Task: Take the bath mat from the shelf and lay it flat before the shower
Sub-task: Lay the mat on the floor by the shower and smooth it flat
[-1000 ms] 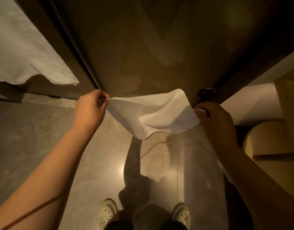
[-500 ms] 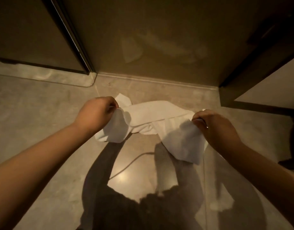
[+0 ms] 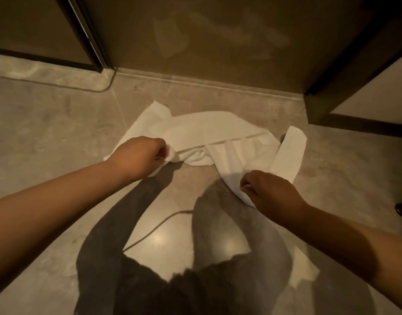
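The white bath mat (image 3: 209, 130) lies crumpled and folded over itself on the grey tiled floor, just in front of the glass shower door (image 3: 218, 37). My left hand (image 3: 139, 159) pinches its near left edge. At the near right corner my right hand (image 3: 270, 190) grips the cloth. A strip of the mat sticks up to the right of my right hand.
A low stone threshold (image 3: 195, 83) runs along the base of the glass. A dark door frame (image 3: 86, 35) stands at the left and a dark frame (image 3: 345, 71) at the right. A thin cable (image 3: 154, 230) crosses the floor near my shadow.
The mat hung stretched between my hands in the air; now both hands have come down and the mat rests bunched on the floor. My right hand has pulled back toward me.
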Demonstrator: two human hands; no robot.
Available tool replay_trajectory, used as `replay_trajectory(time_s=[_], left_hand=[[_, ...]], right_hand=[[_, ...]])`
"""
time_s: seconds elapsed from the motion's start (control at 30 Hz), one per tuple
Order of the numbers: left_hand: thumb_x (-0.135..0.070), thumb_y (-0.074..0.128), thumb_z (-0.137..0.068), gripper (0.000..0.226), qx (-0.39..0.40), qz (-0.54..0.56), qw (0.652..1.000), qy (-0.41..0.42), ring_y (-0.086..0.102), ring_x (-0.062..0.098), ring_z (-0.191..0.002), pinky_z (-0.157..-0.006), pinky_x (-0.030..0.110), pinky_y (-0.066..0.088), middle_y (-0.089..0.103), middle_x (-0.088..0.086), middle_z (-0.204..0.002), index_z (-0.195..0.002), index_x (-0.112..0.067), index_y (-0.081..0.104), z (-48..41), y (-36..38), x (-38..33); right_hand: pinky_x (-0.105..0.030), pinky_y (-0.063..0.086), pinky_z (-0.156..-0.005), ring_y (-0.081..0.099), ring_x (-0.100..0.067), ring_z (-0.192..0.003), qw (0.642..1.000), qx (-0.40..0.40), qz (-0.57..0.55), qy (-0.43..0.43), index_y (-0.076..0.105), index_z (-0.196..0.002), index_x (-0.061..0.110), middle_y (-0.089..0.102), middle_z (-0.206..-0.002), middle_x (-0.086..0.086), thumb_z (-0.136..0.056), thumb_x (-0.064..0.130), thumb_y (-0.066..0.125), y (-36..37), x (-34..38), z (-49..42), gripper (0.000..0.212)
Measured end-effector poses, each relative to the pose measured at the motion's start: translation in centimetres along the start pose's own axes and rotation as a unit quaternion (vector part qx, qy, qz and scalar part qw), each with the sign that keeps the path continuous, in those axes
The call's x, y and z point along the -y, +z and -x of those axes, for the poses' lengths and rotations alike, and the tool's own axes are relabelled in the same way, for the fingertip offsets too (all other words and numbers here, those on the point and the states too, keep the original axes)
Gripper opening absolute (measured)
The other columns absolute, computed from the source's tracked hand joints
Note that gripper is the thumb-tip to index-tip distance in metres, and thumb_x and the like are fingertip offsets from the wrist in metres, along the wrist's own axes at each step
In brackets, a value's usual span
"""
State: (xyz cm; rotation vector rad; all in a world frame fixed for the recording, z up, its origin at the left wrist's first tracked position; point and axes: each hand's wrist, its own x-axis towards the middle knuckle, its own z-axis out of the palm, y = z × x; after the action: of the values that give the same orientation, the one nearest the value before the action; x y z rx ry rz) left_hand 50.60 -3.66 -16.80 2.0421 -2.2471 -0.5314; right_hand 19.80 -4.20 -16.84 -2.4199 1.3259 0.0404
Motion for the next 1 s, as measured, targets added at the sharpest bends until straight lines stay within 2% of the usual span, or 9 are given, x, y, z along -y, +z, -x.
replay_trajectory(time_s=[0.07, 0.2, 0.27, 0.37, 0.5, 0.63, 0.8, 0.87, 1.0], left_hand=[[-0.024, 0.061, -0.083, 0.008, 0.000, -0.001, 1.000, 0.013, 0.059, 0.026, -0.078, -0.059, 0.027, 0.030, 0.068, 0.006, -0.089, -0.089, -0.019, 0.061, 1.0, 0.5, 0.5], [-0.033, 0.061, -0.083, 0.010, 0.049, -0.042, 0.998, 0.007, 0.059, 0.021, -0.079, -0.059, 0.027, 0.033, 0.067, 0.000, -0.091, -0.088, -0.025, 0.061, 2.9, 1.0, 1.3], [-0.047, 0.061, -0.078, 0.017, 0.065, -0.052, 0.997, -0.009, 0.057, 0.015, -0.074, -0.056, 0.027, 0.036, 0.066, -0.006, -0.084, -0.081, -0.030, 0.059, 3.1, 0.9, 1.2], [-0.064, 0.052, -0.074, 0.036, -0.023, -0.007, 1.000, 0.001, 0.052, 0.013, -0.066, -0.052, 0.026, 0.035, 0.060, -0.008, -0.072, -0.072, -0.029, 0.059, 2.0, 0.3, 0.2], [-0.046, 0.053, -0.085, 0.033, -0.123, -0.002, 0.992, 0.018, 0.052, 0.025, -0.094, -0.067, 0.032, 0.037, 0.061, 0.004, -0.101, -0.103, -0.019, 0.062, -1.3, -0.1, -1.5], [-0.034, 0.056, -0.087, 0.049, -0.040, -0.020, 0.999, -0.028, 0.043, 0.034, -0.116, -0.088, 0.044, 0.042, 0.047, 0.013, -0.132, -0.130, -0.013, 0.046, -4.5, 1.0, -2.6], [-0.028, 0.061, -0.085, 0.064, -0.069, -0.069, 0.994, -0.052, 0.038, 0.039, -0.121, -0.088, 0.051, 0.039, 0.033, 0.017, -0.144, -0.138, -0.008, 0.032, -5.8, 2.8, -2.7], [-0.029, 0.062, -0.084, 0.069, -0.075, -0.079, 0.991, -0.073, 0.037, 0.039, -0.123, -0.092, 0.051, 0.035, 0.036, 0.018, -0.142, -0.141, -0.009, 0.028, -6.1, 2.9, -2.3], [-0.019, 0.055, -0.086, 0.048, -0.090, -0.060, 0.991, -0.073, 0.049, 0.041, -0.100, -0.077, 0.047, 0.038, 0.053, 0.020, -0.117, -0.131, -0.009, 0.042, -6.3, 3.1, -1.4]], right_hand=[[-0.026, 0.044, -0.068, 0.057, -0.012, -0.081, 1.000, 0.017, 0.010, -0.014, 0.061, -0.093, 0.024, 0.061, -0.090, 0.006, -0.091, 0.027, 0.051, 1.4, -0.4, 1.2, 0.011], [-0.010, 0.028, -0.063, 0.053, -0.005, -0.083, 0.997, 0.072, 0.025, -0.023, 0.060, -0.099, 0.025, 0.062, -0.099, 0.008, -0.094, 0.029, 0.046, 3.4, -1.0, 3.2, 0.016], [-0.015, 0.035, -0.066, 0.056, -0.007, -0.081, 0.997, 0.071, 0.034, -0.026, 0.062, -0.096, 0.024, 0.064, -0.096, 0.007, -0.095, 0.033, 0.044, 3.6, -0.6, 3.4, 0.020], [-0.030, 0.046, -0.063, 0.053, -0.010, -0.066, 1.000, -0.001, 0.015, -0.013, 0.062, -0.082, 0.022, 0.060, -0.077, 0.005, -0.092, 0.040, 0.046, 2.0, -0.1, 2.1, 0.026], [-0.026, 0.042, -0.068, 0.054, -0.013, -0.075, 0.979, -0.172, -0.090, 0.065, 0.063, -0.092, 0.018, 0.060, -0.088, 0.000, -0.086, 0.026, 0.059, -0.8, -1.9, -3.1, 0.010], [-0.032, 0.044, -0.090, 0.054, -0.024, -0.105, 0.943, -0.125, -0.153, 0.268, 0.051, -0.120, 0.011, 0.052, -0.122, -0.009, -0.087, 0.026, 0.061, -0.5, -5.1, -7.0, 0.038], [-0.035, 0.037, -0.095, 0.046, -0.032, -0.117, 0.936, -0.111, -0.104, 0.316, 0.042, -0.129, 0.004, 0.048, -0.128, -0.017, -0.085, 0.023, 0.062, 1.3, -7.9, -7.0, 0.052], [-0.033, 0.039, -0.089, 0.050, -0.033, -0.111, 0.939, -0.094, -0.105, 0.315, 0.044, -0.126, 0.002, 0.054, -0.122, -0.019, -0.086, 0.021, 0.061, 1.7, -8.7, -6.6, 0.048], [-0.030, 0.039, -0.083, 0.055, -0.030, -0.102, 0.943, -0.094, -0.116, 0.299, 0.056, -0.115, 0.005, 0.062, -0.111, -0.015, -0.085, 0.019, 0.062, 2.1, -9.2, -5.8, 0.034]])
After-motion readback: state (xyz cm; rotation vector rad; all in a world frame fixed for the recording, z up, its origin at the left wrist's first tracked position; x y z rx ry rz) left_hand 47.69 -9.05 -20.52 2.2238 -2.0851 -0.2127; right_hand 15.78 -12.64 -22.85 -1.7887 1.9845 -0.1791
